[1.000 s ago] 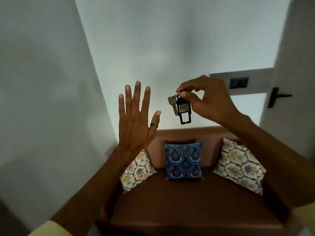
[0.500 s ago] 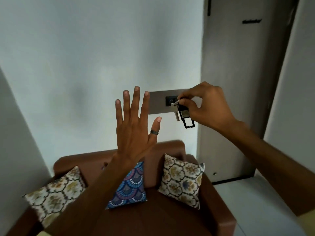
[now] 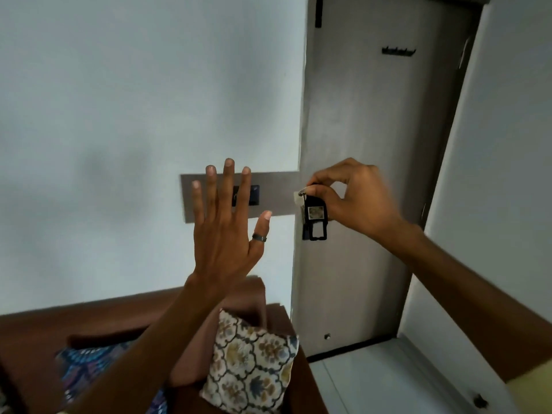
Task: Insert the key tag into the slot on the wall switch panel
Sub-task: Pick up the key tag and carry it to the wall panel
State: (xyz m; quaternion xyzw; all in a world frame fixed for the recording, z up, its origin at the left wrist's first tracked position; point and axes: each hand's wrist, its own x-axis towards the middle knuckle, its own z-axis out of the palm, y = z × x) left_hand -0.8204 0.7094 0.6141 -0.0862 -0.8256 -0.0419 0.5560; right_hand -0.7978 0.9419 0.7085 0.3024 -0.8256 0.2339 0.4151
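Note:
A grey wall switch panel (image 3: 276, 195) runs across the white wall, with a dark slot unit (image 3: 254, 195) in its middle. My left hand (image 3: 227, 225) is raised flat with fingers spread, and its fingers cover part of the panel and the slot unit. My right hand (image 3: 355, 198) pinches the ring of a black key tag (image 3: 316, 218), which hangs down with a silver key (image 3: 298, 200) beside it. The tag hangs at the panel's right end, in front of the grey door, to the right of the slot unit.
A grey door (image 3: 373, 162) stands right of the panel, with a black hook rack (image 3: 398, 51) high on it. Below is a brown sofa (image 3: 89, 321) with a floral cushion (image 3: 254, 375) and a blue patterned cushion (image 3: 86, 366). White floor (image 3: 388, 380) lies at lower right.
The view has swung right and drawn closer to the wall. The panel now sits behind my left hand's fingers, and the key tag in my right hand hangs at its right end.

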